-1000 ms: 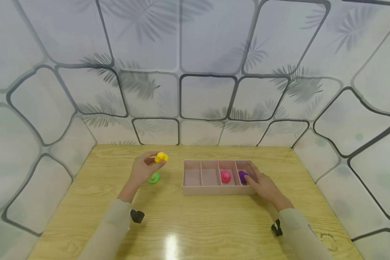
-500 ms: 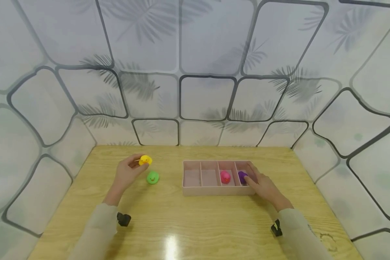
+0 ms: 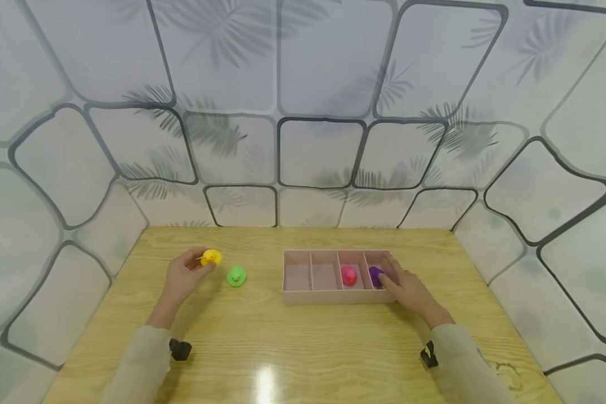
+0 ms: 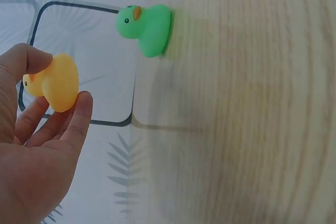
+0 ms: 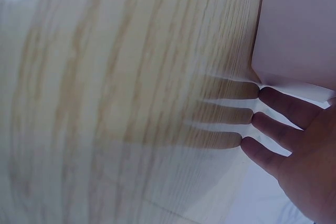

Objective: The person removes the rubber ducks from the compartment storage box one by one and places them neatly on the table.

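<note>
My left hand (image 3: 183,277) pinches a yellow rubber duck (image 3: 211,257) between thumb and fingertips, raised over the table's left side. To its right a green rubber duck (image 3: 236,276) stands on the wood; both ducks show side-on in the left wrist view. My right hand (image 3: 413,292) holds the right end of a pink divided box (image 3: 338,297). Its thumb reaches over the front rim, beside a purple duck (image 3: 375,275) that it partly hides. In the right wrist view several fingertips (image 5: 268,94) touch the tabletop along the box's outer wall. A pink duck (image 3: 349,275) sits in the neighbouring compartment.
The box's two left compartments (image 3: 298,272) show bare floors. Wood-grain tabletop (image 3: 283,348) runs back to a patterned wall covering (image 3: 318,151), which also rises at both sides. Black wrist devices (image 3: 180,349) sit at both sleeve cuffs.
My left hand has carried the yellow duck leftward, away from the box, and slightly lower, uncovering the green duck, which now stands fully in view. The right hand and box stay put.
</note>
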